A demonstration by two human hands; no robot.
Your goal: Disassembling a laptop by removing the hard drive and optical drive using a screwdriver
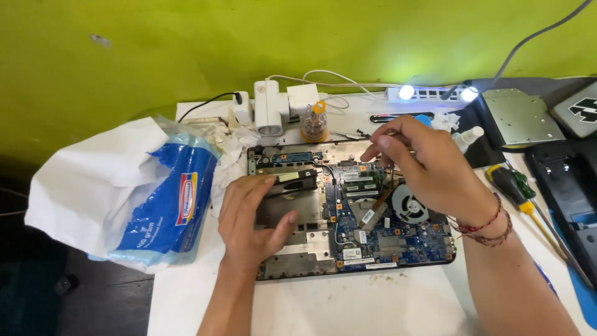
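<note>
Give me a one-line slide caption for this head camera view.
Left hand steadies an opened laptop base while right hand works over its circuit board.

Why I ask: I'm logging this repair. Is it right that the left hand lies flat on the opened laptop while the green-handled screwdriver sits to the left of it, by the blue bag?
Not quite. In the head view the left hand does lie on the opened laptop, but the green-handled screwdriver lies to its right, across from the blue bag.

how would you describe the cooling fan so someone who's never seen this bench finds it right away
Start at the opened laptop base lying on the white table. On its blue circuit board, go right, just beneath the right hand. The fan is the one round part there, with dark curved blades in a ring, unlike the flat rectangular chips around it.
</note>
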